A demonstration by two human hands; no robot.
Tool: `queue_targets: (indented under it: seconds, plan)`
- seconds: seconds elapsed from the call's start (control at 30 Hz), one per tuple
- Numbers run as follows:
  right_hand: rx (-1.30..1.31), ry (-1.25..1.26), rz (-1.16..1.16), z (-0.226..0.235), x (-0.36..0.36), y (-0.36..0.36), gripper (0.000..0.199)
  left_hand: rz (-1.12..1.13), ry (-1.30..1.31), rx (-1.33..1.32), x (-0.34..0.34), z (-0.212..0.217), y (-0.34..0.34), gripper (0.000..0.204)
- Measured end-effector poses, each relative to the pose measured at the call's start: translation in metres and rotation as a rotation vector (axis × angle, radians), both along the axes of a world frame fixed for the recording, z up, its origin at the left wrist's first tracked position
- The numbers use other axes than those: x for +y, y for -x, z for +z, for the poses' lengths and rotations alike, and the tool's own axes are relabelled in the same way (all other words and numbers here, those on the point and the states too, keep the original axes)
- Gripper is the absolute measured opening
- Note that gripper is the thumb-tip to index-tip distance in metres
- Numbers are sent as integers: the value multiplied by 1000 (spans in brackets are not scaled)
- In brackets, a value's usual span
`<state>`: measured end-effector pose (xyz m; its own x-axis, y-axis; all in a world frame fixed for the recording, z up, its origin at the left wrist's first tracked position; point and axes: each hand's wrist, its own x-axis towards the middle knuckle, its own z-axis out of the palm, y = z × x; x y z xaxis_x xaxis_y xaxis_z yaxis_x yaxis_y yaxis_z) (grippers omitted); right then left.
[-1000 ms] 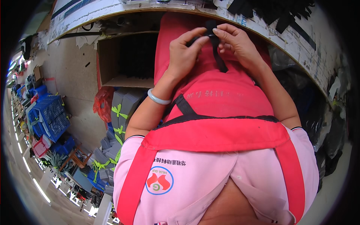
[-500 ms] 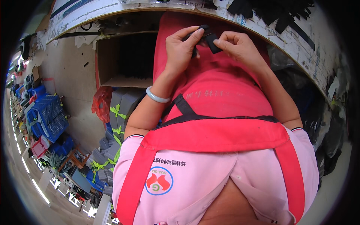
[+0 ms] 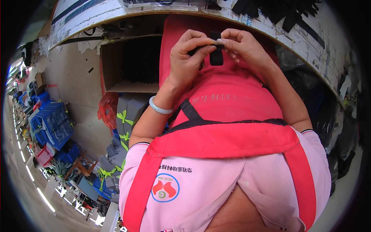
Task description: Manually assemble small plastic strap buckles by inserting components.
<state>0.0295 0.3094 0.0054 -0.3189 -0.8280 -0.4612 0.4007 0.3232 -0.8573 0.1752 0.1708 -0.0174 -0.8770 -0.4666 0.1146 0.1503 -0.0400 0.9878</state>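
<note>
Over my lap, above the red apron [image 3: 228, 85], both hands meet at a black webbing strap [image 3: 216, 58]. My left hand [image 3: 189, 54] pinches it from the left with thumb and forefinger, and more black material shows under its fingers. My right hand [image 3: 243, 46] is closed on the strap from the right, thumb against forefinger. One strap end hangs down between the hands, and another part stands up above the fingertips. Whether a small fitting sits between the fingertips is hidden.
A worktable edge [image 3: 185, 13] curves across the top, with a pile of black straps [image 3: 286, 11] at right. Under it stands an open cardboard box [image 3: 112, 69] with dark contents. Left are a red plastic bag [image 3: 107, 110], grey bundles with green ties [image 3: 125, 116] and blue crates [image 3: 56, 123].
My hands have come together at the strap. The strap has turned from slanting to hanging nearly straight down, and my right hand has moved slightly left and up.
</note>
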Motion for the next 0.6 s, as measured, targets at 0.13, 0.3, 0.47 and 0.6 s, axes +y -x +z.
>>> queue_targets:
  seconds: [0.13, 0.3, 0.47, 0.6]
  plan:
    - [272, 11, -64, -3, -1, -3, 17, -3, 80, 40, 1, 0, -2, 15]
    - [449, 163, -184, -6, 0, -3, 19, 13, 132, 49, 3, 0, -1, 16]
    - [244, -23, 122, 3, 3, 7, 20, -19, 215, 44, 2, 0, -7, 17]
    - [125, -33, 264, 1, 6, 14, 21, -45, 245, 55, 7, 4, -8, 20]
